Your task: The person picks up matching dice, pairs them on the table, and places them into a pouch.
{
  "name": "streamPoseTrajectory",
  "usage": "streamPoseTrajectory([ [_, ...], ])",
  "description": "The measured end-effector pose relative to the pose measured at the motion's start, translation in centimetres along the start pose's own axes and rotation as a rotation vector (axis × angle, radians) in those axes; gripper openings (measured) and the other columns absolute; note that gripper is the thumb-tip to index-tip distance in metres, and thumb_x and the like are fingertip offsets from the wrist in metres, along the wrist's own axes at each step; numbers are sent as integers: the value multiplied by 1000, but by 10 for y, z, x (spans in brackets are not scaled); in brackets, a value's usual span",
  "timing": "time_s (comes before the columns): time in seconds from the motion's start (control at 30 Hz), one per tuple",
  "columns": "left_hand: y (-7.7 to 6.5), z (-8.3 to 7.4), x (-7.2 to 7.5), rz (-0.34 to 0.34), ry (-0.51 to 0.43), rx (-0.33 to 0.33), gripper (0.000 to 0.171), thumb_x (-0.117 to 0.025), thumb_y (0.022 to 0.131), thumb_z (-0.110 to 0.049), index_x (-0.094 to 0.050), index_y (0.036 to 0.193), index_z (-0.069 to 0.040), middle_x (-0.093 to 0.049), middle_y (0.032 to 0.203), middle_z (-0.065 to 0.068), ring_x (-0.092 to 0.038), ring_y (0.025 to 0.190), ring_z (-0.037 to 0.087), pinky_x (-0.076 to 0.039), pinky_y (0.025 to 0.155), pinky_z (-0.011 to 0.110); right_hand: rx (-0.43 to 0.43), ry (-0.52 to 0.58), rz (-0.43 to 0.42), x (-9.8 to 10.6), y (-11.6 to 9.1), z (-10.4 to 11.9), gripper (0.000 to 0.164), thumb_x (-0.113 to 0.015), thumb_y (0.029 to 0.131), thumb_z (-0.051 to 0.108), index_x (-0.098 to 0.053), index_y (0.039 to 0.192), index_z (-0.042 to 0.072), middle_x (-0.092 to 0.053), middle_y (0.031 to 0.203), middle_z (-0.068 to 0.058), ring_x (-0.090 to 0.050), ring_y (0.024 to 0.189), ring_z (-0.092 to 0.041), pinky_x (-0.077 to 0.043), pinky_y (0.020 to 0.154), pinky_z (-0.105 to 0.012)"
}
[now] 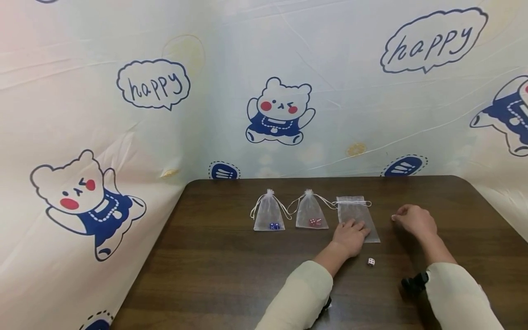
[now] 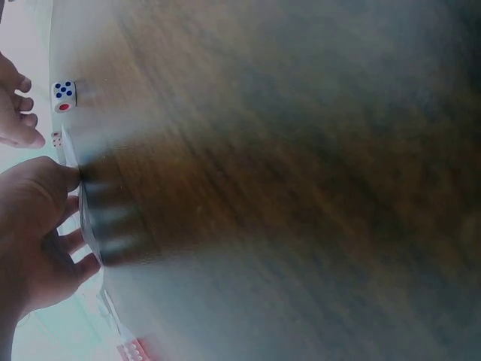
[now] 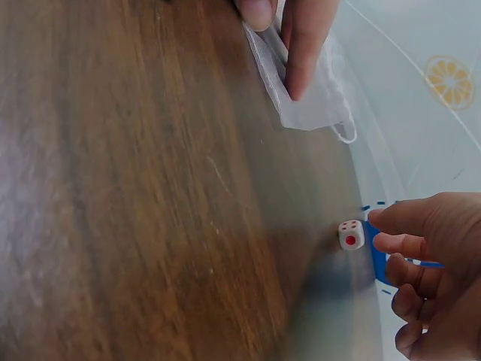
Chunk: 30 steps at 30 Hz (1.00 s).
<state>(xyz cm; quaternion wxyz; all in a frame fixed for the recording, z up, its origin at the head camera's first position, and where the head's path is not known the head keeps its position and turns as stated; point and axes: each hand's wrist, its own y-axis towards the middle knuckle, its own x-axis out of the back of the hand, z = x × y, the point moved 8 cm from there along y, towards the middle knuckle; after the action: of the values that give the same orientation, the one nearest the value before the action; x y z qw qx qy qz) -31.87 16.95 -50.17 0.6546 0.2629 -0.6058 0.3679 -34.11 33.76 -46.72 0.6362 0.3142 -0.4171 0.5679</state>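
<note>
My left hand [image 1: 349,237] rests on a flat white mesh drawstring bag [image 1: 358,213], its fingertips touching the bag in the left wrist view. To the right, my right hand [image 1: 415,222] is close beside a small white die [image 3: 351,235] with red dots. In the right wrist view this die sits on the table just off the fingertips, and the fingers are loosely bent. A second white die [image 1: 371,261] lies nearer, below the bag; the left wrist view shows blue dots and one red dot on it.
Left of the flat bag stand two closed mesh bags, one with red dice [image 1: 315,222] inside and one with blue dice [image 1: 274,226]. All lie on a dark wooden table [image 1: 198,275]. A printed cloth [image 1: 222,105] hangs behind the table.
</note>
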Motion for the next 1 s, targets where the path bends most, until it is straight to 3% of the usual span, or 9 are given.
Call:
streamPoseTrajectory([
  [0.23,1,0,-1,4,-4,-1,43,-41,98,-26,-39,137,-43,-30,144,-20,-24,133,7,-28,102,30,-1,-14,33,-4,5,0,35,-61,85,27,-62,99,-4,-60,100,-27,-54,86,-44,-43,61,-48],
  [0.73,-2,0,2,0,-6,1,43,-41,97,-26,-40,137,-43,-30,144,-20,-24,133,7,-29,101,30,-36,-62,84,-8,8,5,26,-59,86,20,-62,96,-4,-60,86,-19,-52,71,-30,-42,56,-41],
  [1.0,0,-1,1,6,25,3,43,-41,97,-27,-39,137,-43,-30,144,-20,-25,132,7,-29,101,31,-7,-76,96,-10,7,7,17,-57,86,15,-61,88,-2,-55,74,-11,-50,67,-26,-41,55,-37],
])
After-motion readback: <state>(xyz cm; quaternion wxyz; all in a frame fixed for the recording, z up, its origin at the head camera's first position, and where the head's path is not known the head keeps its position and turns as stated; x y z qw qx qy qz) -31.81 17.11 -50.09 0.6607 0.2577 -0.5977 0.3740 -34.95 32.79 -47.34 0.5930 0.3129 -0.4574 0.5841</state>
